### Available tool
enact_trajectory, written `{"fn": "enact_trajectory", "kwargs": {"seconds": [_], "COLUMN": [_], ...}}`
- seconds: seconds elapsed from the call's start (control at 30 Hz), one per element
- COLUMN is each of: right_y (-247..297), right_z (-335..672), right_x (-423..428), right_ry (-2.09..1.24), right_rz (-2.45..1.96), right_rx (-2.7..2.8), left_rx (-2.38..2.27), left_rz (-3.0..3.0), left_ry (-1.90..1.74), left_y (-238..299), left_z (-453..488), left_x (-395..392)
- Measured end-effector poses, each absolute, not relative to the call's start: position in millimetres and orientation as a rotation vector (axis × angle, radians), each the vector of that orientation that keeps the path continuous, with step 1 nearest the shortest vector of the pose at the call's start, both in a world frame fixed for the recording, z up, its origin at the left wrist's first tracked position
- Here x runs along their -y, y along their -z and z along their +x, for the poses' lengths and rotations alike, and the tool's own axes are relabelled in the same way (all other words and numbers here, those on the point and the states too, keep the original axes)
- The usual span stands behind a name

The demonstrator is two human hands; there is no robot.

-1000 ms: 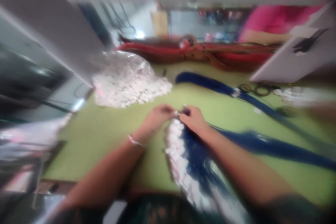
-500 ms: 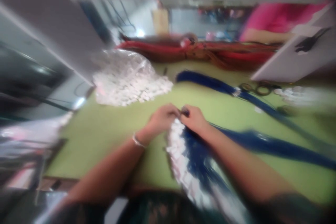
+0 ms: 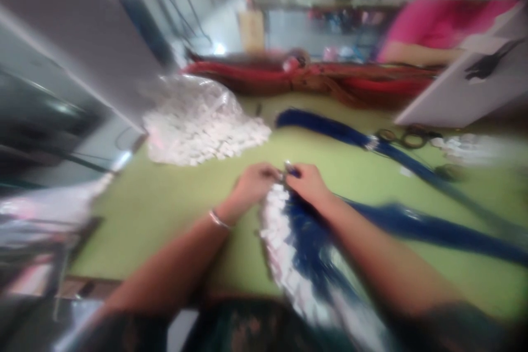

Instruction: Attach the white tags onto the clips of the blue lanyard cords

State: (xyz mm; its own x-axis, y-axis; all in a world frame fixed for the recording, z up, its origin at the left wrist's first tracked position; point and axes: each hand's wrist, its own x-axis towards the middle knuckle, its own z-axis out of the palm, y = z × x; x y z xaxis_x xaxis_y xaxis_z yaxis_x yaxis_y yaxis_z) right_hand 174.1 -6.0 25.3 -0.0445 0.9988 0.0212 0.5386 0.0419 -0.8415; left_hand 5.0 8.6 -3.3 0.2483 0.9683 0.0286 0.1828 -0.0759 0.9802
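The picture is blurred. My left hand (image 3: 254, 182) and my right hand (image 3: 308, 182) meet over the green table (image 3: 157, 209), fingers pinched together on a small metal piece at the end of a blue strap (image 3: 289, 171). Below my hands lies a bundle of blue straps with white tags (image 3: 297, 242), running toward my lap. A thin bracelet circles my left wrist. What exactly sits between the fingertips is too smeared to name.
A heap of white tags in clear plastic (image 3: 198, 124) lies at the back left. More blue straps (image 3: 371, 146) cross the right side, near scissors (image 3: 406, 136). Red straps (image 3: 330, 82) pile at the far edge. A person in a pink top (image 3: 433, 27) sits at the back right behind a white board (image 3: 462, 93).
Both hands stay pinched together at the strap end with only small finger shifts. The view has drifted slightly.
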Motion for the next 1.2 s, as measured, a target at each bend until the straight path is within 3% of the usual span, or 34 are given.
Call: {"fn": "enact_trajectory", "kwargs": {"seconds": [0.27,0.33,0.47,0.8,1.0,1.2], "right_y": [-42,-43,-40,-37,-35,-32], "right_z": [175,175,173,171,170,169], "right_x": [8,8,8,8,9,12], "right_ry": [-1.086,-1.149,-1.154,-1.152,-1.092,-0.939], "right_rz": [-1.545,-1.527,-1.575,-1.584,-1.551,-1.427], "right_rx": [1.292,1.268,1.281,1.327,1.347,1.483], "left_rx": [-0.795,-0.950,-1.738,-1.781,-1.629,-1.070], "left_rz": [1.766,1.862,2.099,2.486,1.975,1.100], "left_ry": [-0.554,-0.644,-1.040,-0.746,-0.971,-0.923], "left_y": [-20,-18,-5,6,-1,-8], "left_z": [-8,-20,-55,-59,-40,-3], "left_x": [-2,-11,-44,-65,-48,-19]}}
